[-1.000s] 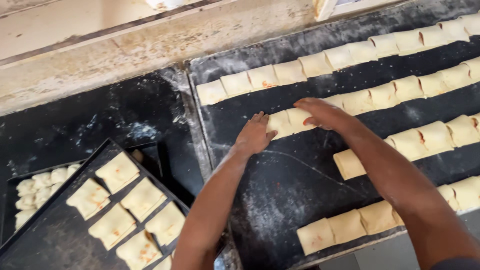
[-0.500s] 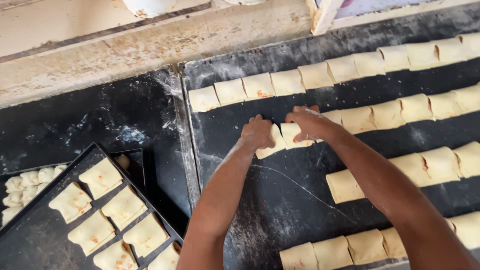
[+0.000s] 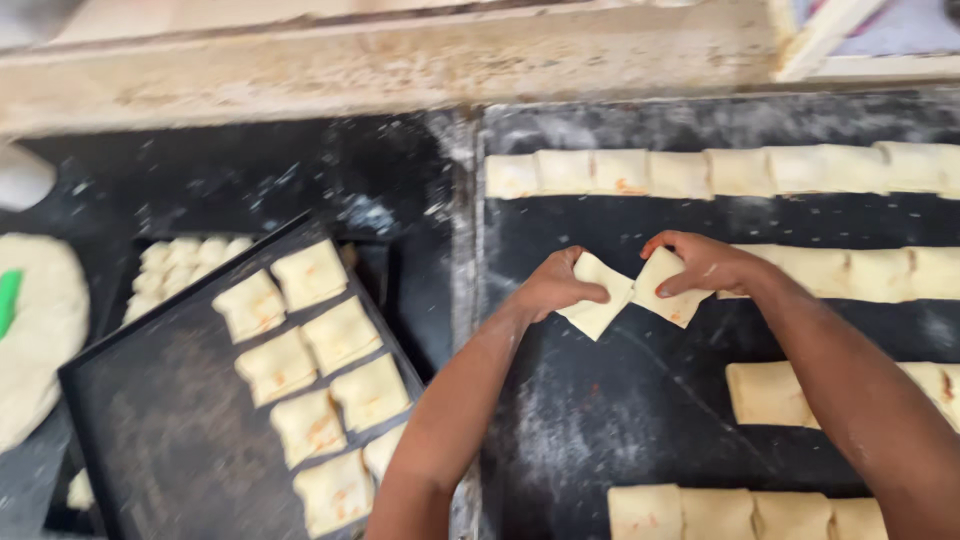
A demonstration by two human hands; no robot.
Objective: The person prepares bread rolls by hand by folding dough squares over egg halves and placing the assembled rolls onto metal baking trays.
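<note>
Two pastry squares lifted above the dark floured tabletop (image 3: pixel 640 420): left hand (image 3: pixel 556 285) pinching left pastry square (image 3: pixel 597 298), right hand (image 3: pixel 706 265) gripping right pastry square (image 3: pixel 668 290), corners nearly touching between both hands.

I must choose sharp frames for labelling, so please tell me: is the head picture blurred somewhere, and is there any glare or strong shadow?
Head view: motion blur smears the tilted tray and the dough sheet at the left; the left hand, right hand and their two pastry squares are only slightly soft; light is even and diffuse, with no glare and no hard shadows on the floured black tray.
</note>
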